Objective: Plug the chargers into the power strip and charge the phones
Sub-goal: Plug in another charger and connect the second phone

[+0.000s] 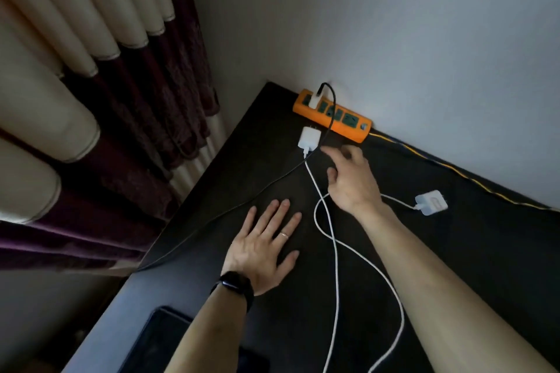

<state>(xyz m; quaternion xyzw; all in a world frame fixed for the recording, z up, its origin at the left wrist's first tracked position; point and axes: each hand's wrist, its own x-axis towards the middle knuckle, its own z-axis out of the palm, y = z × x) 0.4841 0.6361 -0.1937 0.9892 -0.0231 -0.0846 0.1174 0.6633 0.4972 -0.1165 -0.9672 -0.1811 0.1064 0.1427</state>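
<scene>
An orange power strip [348, 127] lies against the wall at the back of the dark table [485, 251]. A white charger [314, 99] with a black cable [242, 200] is plugged into its left end. A second white charger [308, 137] lies loose just in front of the strip, with a white cable [335, 266] trailing toward me. A third white charger [431, 202] lies to the right. My right hand [351, 180] hovers open just right of the loose charger, fingers spread, holding nothing. My left hand [266, 247] rests flat on the table. A dark phone [157, 339] lies at the near left edge.
Cream and purple curtains [91, 100] hang to the left of the table. A yellow and dark power cord [454, 172] runs from the strip along the wall to the right. The white cables loop across the middle of the table.
</scene>
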